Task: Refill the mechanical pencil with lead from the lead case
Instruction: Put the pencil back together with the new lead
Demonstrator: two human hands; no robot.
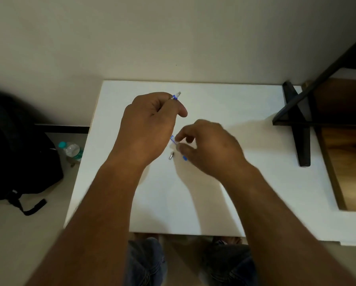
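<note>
Setting: a person stands at a white rectangular tabletop (193,193) set against a pale wall, both bare forearms reaching over it, seen from the head camera.
Left hand: the left hand (148,124) is curled closed around a slim mechanical pencil with a blue band and whitish end (176,96); only that end shows, poking up past the knuckles and raised above the table.
Right hand: the right hand (210,145), blurred, pinches a small clear plastic lead case with blue print (173,141) between thumb and fingertips, low over the middle of the table.
Lead case: held just right of the left wrist; whether it touches the tabletop cannot be told.
Loose part: a small silvery metal piece (170,156) lies on the table just below the case.
Blue piece: a small blue bit (185,158) shows under the right hand; what it belongs to cannot be told.
Surroundings: a black backpack (18,162) and a clear plastic water bottle with a teal cap (71,150) sit on the floor to the left; a dark metal frame (300,120) stands at right.
</note>
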